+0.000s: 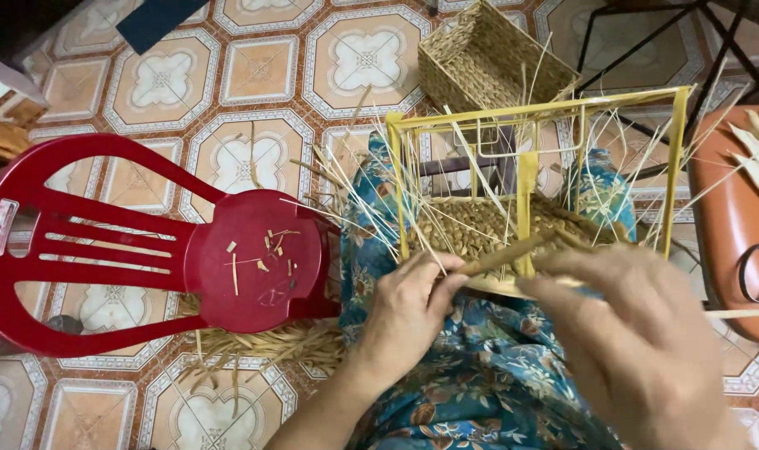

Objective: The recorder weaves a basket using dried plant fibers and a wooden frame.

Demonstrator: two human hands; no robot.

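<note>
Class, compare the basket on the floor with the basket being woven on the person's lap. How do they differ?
The floor basket looks finished, with full woven walls and no frame; the lap basket has only a low woven part inside a yellow wire frame. The floor basket stands alone on the tiles; both hands, left hand and right hand, work at the lap basket. Loose strands poke from the lap basket only. Both are tan straw weave.

Your tiled floor (254,75) carries a red chair (146,242), a woven basket (492,58) and loose straw (263,346) by the chair.

single head camera – looking steeply down, close over the lap.
</note>
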